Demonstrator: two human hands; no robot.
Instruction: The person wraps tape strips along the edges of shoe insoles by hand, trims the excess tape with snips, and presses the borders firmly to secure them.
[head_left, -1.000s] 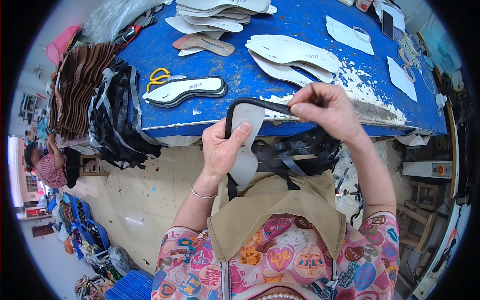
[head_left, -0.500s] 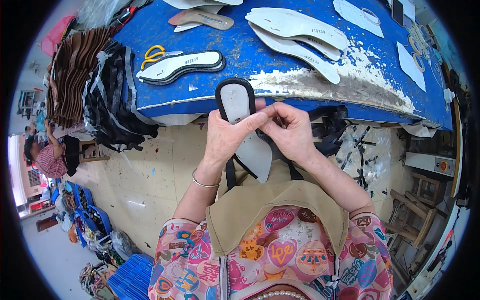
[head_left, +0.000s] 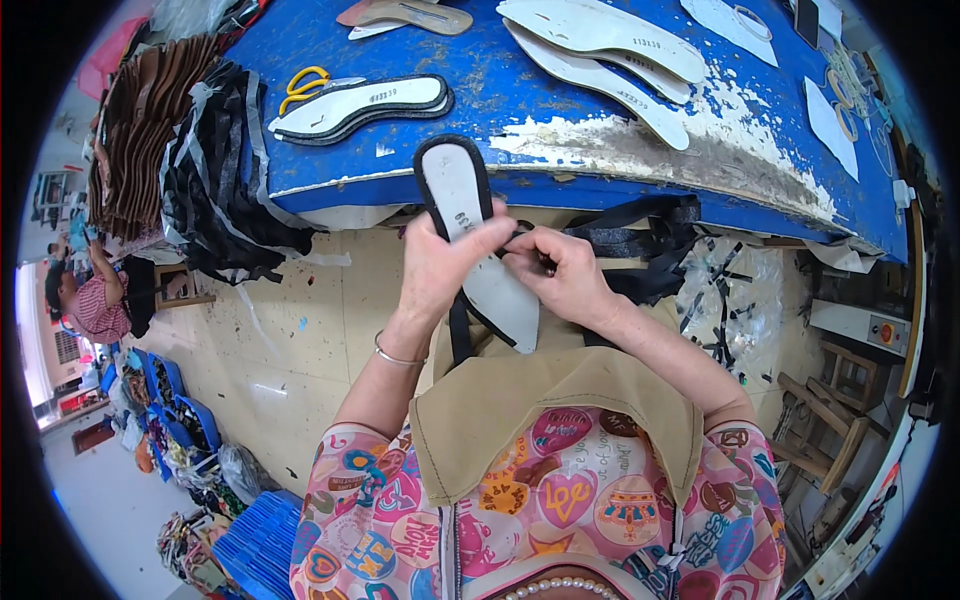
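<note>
My left hand (head_left: 437,260) is closed around the middle of a white insole (head_left: 459,180), its thumb lying across the top face. Black edging strip (head_left: 424,166) runs round the heel end, which points away from me, and down part of the left side. The pointed toe end hangs toward my apron. At the insole's right edge, my right hand (head_left: 568,268) is closed in a pinch on the black strip, mostly hidden by the fingers. On the blue table, left of the held insole, rests a pair of stacked white insoles with black edges (head_left: 368,106).
Yellow-handled scissors (head_left: 303,88) lie behind the edged pair on the worn blue table (head_left: 560,187). Plain white insoles (head_left: 600,40) are stacked farther back. Black strips (head_left: 215,180) and brown pieces (head_left: 150,140) hang at the left. A wooden stool (head_left: 825,430) stands right; a person (head_left: 95,300) is far left.
Both hands have shifted slightly left with the insole, whose heel end now leans more to the left. The right hand's fingers stay pinched at its edge. The table view has shifted slightly.
</note>
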